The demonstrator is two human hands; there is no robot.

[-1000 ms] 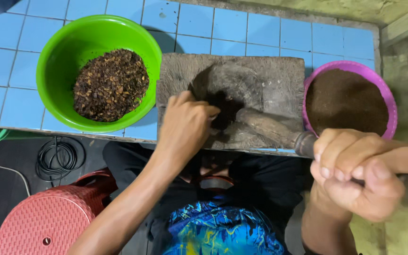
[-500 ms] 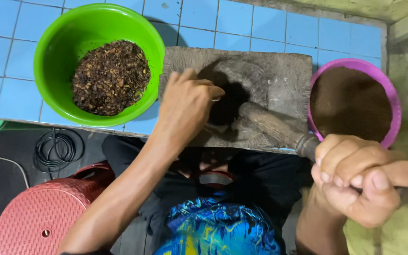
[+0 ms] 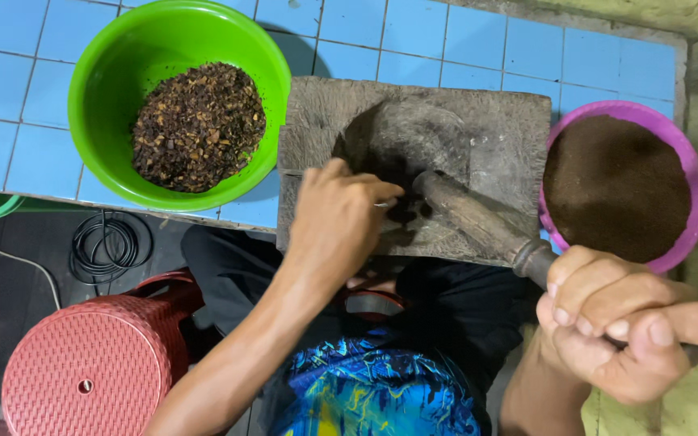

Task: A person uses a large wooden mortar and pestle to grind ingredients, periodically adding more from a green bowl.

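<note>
two hands are in view, set well apart. your left hand [image 3: 341,218] has shifted little over the last second: it was resting on the near edge of the grey stone grinding slab [image 3: 478,121], and it now sits a touch further in, fingers curled over the dark material [image 3: 404,211] pooled in the slab's hollow. whether those fingers pinch any of it or only press on it, i cannot tell. your right hand [image 3: 624,323] remains clamped on the handle of the long pestle [image 3: 478,222], and the grip looks unchanged; the handle end is hidden in the fist. the pestle's stone head lies slanted across the slab, its tip just beside your left fingertips and touching the dark heap.

judgement: the small inward move of the left hand suggests you are gathering the material under the pestle between strokes.

to the left of the slab stands the green bowl [image 3: 98,81], holding coarse dark-brown flakes. to the right stands the purple bowl [image 3: 692,173], filled with fine brown powder. both rest on the blue tiled counter [image 3: 462,40]. a red plastic stool [image 3: 82,379] sits below.
</note>
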